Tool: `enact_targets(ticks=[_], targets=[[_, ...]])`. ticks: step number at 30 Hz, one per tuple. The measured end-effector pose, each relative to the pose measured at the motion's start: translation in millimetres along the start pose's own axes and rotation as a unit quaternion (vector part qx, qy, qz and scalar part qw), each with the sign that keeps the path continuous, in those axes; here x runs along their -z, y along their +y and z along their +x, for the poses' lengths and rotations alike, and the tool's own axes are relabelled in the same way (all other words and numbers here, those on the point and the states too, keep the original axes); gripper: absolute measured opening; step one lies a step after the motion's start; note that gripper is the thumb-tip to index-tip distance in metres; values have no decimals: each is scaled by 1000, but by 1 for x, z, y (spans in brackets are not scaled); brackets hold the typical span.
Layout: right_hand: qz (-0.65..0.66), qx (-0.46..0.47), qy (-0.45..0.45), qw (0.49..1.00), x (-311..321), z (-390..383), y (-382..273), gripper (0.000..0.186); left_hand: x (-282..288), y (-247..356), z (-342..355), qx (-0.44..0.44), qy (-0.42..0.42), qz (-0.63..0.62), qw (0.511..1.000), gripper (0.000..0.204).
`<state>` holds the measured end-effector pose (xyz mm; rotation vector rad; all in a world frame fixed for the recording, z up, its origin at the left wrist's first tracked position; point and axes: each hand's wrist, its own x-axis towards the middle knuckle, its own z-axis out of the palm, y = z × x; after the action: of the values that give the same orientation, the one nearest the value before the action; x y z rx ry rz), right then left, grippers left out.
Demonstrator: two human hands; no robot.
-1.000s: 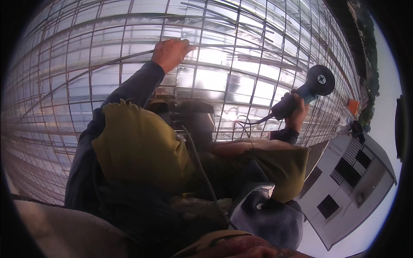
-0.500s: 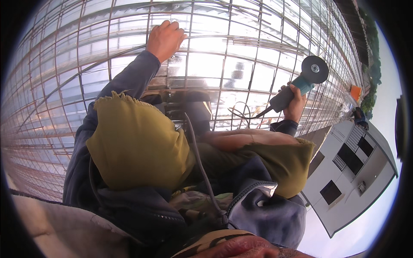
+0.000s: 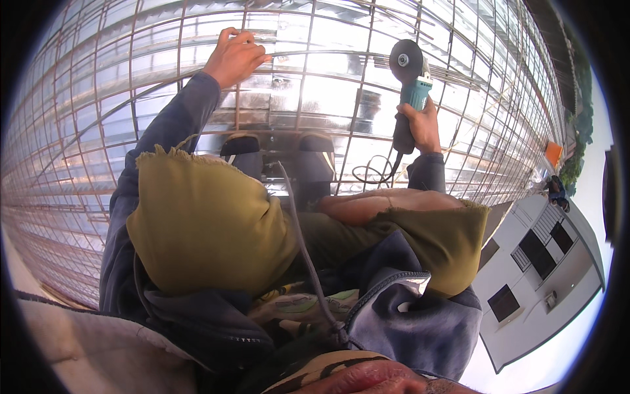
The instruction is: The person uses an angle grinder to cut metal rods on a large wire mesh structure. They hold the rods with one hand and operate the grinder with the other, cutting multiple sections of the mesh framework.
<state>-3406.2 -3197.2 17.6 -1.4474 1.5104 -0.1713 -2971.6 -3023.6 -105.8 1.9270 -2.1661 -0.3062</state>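
The steel bar mesh [image 3: 308, 79] fills the view from nine to two o'clock, its thin rods dull rust-brown and rough, laid over bright, glossy sheet metal [image 3: 328, 98] that throws back hard glare. At one o'clock the angle grinder [image 3: 408, 98] has a matt teal plastic body, a dark rubbery grip and a flat grey abrasive disc with a shiny metal hub. Its cable [image 3: 308, 262] looks smooth grey rubber. The knee pads [image 3: 203, 223] are coarse olive cloth, frayed at the edges. The sleeves [image 3: 170, 125] are soft matt blue fabric
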Motion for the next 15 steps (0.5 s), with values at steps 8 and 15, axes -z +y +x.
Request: enact_targets(ticks=[8, 15], targets=[[-78, 4, -5, 997, -17, 24, -2, 47, -4, -2, 8, -3, -14, -29, 999, 32], [-88, -16, 3, 996, -21, 30, -6, 54, -12, -4, 9, 27, -38, -64, 997, 36]])
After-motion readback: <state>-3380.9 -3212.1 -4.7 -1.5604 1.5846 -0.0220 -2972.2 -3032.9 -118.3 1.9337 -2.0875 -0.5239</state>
